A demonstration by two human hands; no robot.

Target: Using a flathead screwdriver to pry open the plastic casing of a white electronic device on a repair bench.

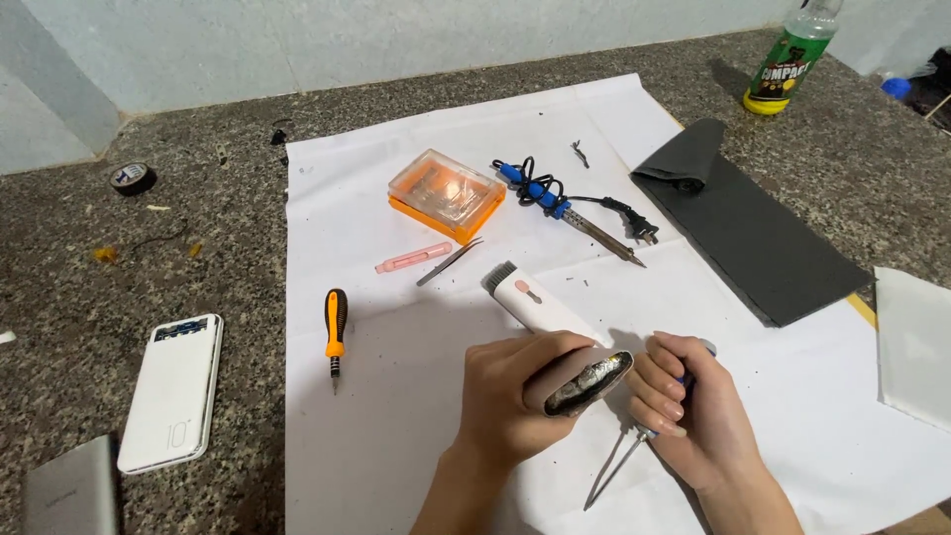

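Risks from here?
1. The screwdriver in the right hand points toward the left hand's wrist; a slip could jab it.
2. The trimmer is opened at its end, held in one hand only; it may twist.
3. The soldering iron lies on the paper; if hot, it could scorch it.

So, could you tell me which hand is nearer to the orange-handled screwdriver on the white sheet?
The left hand. It holds the white trimmer to the right of the orange-handled screwdriver, with bare sheet between them. The right hand, gripping a thin metal tool, is farther right still.
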